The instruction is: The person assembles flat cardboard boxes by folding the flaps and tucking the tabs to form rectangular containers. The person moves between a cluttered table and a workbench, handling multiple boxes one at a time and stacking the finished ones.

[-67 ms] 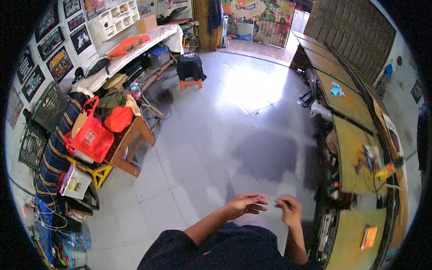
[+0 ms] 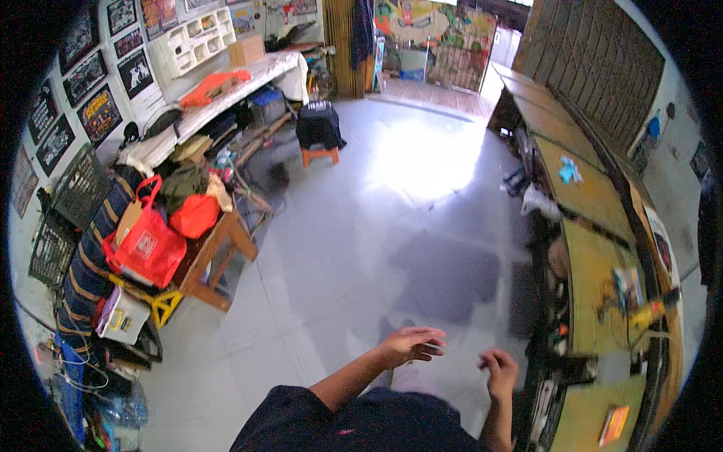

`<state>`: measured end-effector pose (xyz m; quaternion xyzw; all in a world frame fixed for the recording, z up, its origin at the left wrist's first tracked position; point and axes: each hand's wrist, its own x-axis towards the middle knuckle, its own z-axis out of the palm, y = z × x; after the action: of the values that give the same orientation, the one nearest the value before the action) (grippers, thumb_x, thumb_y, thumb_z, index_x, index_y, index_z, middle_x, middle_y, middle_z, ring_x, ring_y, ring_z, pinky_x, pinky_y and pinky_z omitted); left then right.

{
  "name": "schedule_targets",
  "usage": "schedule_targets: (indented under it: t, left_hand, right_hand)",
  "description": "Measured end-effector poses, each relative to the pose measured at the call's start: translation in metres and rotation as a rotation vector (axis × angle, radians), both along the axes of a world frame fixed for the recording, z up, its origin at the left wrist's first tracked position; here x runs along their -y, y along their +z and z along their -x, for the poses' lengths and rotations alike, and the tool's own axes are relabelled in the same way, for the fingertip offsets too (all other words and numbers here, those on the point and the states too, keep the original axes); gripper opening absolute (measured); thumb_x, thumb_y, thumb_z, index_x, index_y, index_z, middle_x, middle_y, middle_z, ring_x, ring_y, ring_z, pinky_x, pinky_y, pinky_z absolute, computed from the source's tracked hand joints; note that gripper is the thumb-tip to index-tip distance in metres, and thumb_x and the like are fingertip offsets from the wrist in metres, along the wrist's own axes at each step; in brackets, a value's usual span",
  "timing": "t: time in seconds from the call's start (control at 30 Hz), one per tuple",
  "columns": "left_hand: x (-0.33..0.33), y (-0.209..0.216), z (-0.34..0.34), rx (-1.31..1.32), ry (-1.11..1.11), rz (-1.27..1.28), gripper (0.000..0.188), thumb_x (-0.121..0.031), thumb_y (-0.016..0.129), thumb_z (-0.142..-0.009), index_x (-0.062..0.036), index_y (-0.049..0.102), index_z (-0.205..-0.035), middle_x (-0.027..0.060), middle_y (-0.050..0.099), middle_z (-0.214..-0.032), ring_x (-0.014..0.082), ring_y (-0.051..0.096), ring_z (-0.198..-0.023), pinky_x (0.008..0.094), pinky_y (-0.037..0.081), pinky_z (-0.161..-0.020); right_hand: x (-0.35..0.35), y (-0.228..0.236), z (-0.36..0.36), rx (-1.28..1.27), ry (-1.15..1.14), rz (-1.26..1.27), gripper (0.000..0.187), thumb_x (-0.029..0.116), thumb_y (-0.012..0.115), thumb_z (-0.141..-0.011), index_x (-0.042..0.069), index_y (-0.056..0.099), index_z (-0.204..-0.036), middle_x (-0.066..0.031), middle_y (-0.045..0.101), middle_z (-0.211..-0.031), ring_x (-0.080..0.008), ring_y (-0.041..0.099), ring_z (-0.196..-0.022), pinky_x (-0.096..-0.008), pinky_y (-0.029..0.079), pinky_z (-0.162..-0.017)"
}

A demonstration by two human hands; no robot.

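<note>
My left hand (image 2: pixel 411 344) is held out in front of my body, palm turned inward and fingers stretched with gaps between them. Nothing shows in its grasp. Apart from it, to the right, hovers my right hand (image 2: pixel 500 371). Its fingers are loosely bent and slightly spread, and I see no object in them, though some blur hides detail at the fingertips. Neither hand touches anything. Below both lies the grey tiled floor (image 2: pixel 331 279). The long workbench (image 2: pixel 595 264) on the right is nearest to my right hand.
Along the workbench lie a blue cloth (image 2: pixel 569 170), a yellow tool (image 2: pixel 646 310) and an orange packet (image 2: pixel 614 425). At left, a red bag (image 2: pixel 151 252) rests on a wooden bench (image 2: pixel 207 290). A draped stool (image 2: pixel 319 128) stands farther ahead, before a sunlit doorway.
My right hand has moved right and slightly down, widening the space between the hands. The left hand has barely shifted. The view has tilted a little.
</note>
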<state>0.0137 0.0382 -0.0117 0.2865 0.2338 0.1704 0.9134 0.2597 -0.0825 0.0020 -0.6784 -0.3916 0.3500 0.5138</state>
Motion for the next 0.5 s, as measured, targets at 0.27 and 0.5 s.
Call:
schedule_targets:
  t: [0.27,0.5]
  left_hand:
    - [-0.311,-0.237,0.080,-0.765,0.989,0.287,0.028,-0.032,0.047,-0.090,-0.0113,0.053,-0.107,0.0064,0.059,-0.093,0.0202,0.057,-0.083,0.0424,0.043,-0.073]
    - [-0.291,-0.299,0.170,-1.573,0.322,0.289,0.028,-0.032,0.046,-0.088,-0.0079,0.059,-0.095,0.0093,0.057,-0.081,0.0205,0.052,-0.072,0.0373,0.044,-0.065]
  right_hand:
    - [-0.330,-0.027,-0.123,-0.056,-0.085,0.096,0.019,0.004,0.055,-0.085,-0.006,0.058,-0.101,-0.0106,0.062,-0.075,-0.0166,0.060,-0.062,-0.0280,0.049,-0.052]
    - [-0.623,-0.015,-0.101,-0.082,0.315,0.263,0.020,0.007,0.071,-0.074,-0.005,0.064,-0.089,-0.0113,0.065,-0.074,-0.0157,0.062,-0.065,-0.0288,0.051,-0.059]
